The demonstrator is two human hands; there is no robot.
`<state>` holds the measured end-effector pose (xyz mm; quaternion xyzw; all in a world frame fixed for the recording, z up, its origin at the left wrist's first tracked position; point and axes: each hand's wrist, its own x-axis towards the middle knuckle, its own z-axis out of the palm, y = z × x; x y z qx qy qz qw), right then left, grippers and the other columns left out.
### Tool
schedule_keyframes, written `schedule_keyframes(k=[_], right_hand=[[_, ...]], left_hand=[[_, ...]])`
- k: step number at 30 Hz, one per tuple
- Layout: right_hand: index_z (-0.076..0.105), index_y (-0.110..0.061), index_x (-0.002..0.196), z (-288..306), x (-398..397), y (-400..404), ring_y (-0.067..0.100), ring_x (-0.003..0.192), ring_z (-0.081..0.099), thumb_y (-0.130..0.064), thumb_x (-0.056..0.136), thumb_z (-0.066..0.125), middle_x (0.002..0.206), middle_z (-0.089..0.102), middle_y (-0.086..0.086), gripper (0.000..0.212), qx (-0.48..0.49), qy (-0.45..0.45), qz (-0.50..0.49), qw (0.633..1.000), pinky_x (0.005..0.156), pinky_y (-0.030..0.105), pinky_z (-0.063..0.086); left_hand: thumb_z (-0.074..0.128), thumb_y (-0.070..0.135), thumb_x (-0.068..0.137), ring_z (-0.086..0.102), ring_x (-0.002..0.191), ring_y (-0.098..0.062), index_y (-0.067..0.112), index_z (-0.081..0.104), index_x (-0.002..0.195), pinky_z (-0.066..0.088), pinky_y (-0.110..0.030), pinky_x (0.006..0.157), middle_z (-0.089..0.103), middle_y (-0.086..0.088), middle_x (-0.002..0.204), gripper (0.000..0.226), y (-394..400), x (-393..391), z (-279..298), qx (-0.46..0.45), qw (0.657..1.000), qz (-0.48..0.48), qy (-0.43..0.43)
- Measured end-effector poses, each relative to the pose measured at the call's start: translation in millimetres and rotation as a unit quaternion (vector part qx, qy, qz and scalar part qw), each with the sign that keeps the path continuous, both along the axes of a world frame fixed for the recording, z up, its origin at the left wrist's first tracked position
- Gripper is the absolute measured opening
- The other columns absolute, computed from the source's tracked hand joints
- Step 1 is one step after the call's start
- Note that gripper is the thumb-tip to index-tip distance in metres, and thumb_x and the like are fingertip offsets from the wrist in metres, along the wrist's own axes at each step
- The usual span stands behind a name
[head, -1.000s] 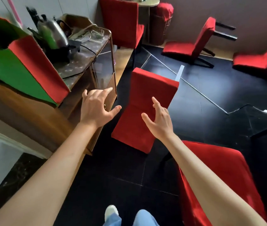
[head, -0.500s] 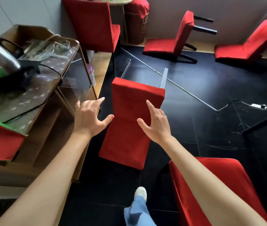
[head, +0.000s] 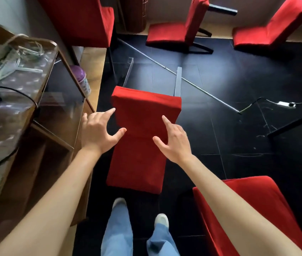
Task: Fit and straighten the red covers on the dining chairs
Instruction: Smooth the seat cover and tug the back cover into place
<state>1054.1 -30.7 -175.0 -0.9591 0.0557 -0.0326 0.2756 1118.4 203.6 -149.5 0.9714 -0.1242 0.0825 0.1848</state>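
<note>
A dining chair in a red cover (head: 142,145) lies tipped over on the black floor right in front of me, its metal legs pointing away. Both my hands reach toward it with spread, straight fingers and hold nothing. My left hand (head: 98,132) is at the cover's left edge. My right hand (head: 174,139) hovers over its right side. Whether either hand touches the fabric I cannot tell.
A wooden sideboard with a glass top (head: 26,93) stands at my left. Another red-covered chair (head: 253,209) is at my lower right. Three more red chairs (head: 176,24) sit at the back, two of them tipped over. A metal rod (head: 201,89) and a cable lie on the floor.
I have stepped closer and looked further down. The tipped chair is now centred under my hands, and both hands have come nearer to its cover.
</note>
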Motion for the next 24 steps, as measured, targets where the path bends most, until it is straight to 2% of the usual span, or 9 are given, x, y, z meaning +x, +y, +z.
schedule_keyframes(k=[7, 11, 14, 20, 24], right_hand=[[0.028, -0.019, 0.151, -9.1, 31.8, 15.2, 0.024, 0.123, 0.047, -0.046, 0.089, 0.057, 0.125, 0.059, 0.004, 0.074, 0.008, 0.005, -0.073, 0.997, 0.107, 0.042, 0.034], [0.029, -0.02, 0.15, -11.9, 48.3, 23.3, 0.022, 0.121, 0.048, -0.046, 0.088, 0.059, 0.125, 0.06, 0.003, 0.073, 0.014, -0.004, -0.099, 0.995, 0.106, 0.042, 0.035], [0.03, -0.02, 0.15, -11.1, 61.0, 24.3, 0.022, 0.122, 0.047, -0.046, 0.088, 0.059, 0.126, 0.059, 0.003, 0.074, 0.011, -0.002, -0.103, 0.995, 0.107, 0.043, 0.036], [0.03, -0.019, 0.15, -6.4, 101.4, 4.5, 0.022, 0.118, 0.048, -0.046, 0.087, 0.06, 0.118, 0.061, 0.003, 0.074, 0.006, -0.009, -0.092, 0.996, 0.105, 0.043, 0.036], [0.031, -0.018, 0.15, -3.8, 138.9, -17.7, 0.023, 0.121, 0.046, -0.046, 0.087, 0.059, 0.124, 0.059, 0.003, 0.074, -0.001, -0.015, -0.052, 0.999, 0.106, 0.042, 0.035]], left_hand=[[0.063, 0.054, 0.07, 0.057, 0.109, -0.032, 0.014, 0.06, 0.128, 0.031, -0.057, 0.105, 0.066, -0.013, 0.111, 0.071, 5.5, 66.7, -10.4, -0.005, 0.998, -0.065, 0.012], [0.08, 0.042, 0.072, 0.058, 0.109, -0.034, 0.013, 0.06, 0.128, 0.028, -0.061, 0.106, 0.067, -0.014, 0.11, 0.067, 4.1, 92.9, -14.6, -0.014, 0.996, -0.088, 0.012], [0.082, 0.039, 0.071, 0.059, 0.107, -0.034, 0.011, 0.061, 0.128, 0.03, -0.061, 0.104, 0.067, -0.014, 0.109, 0.066, 0.5, 105.9, -15.6, -0.016, 0.995, -0.1, 0.013], [0.081, 0.037, 0.072, 0.058, 0.107, -0.035, 0.01, 0.061, 0.128, 0.031, -0.06, 0.103, 0.067, -0.014, 0.11, 0.066, -11.7, 134.3, -12.6, -0.022, 0.997, -0.076, 0.01], [0.081, 0.039, 0.073, 0.057, 0.111, -0.033, 0.012, 0.059, 0.129, 0.029, -0.058, 0.106, 0.066, -0.012, 0.113, 0.066, -29.6, 153.7, -11.7, -0.032, 0.999, -0.038, 0.007]])
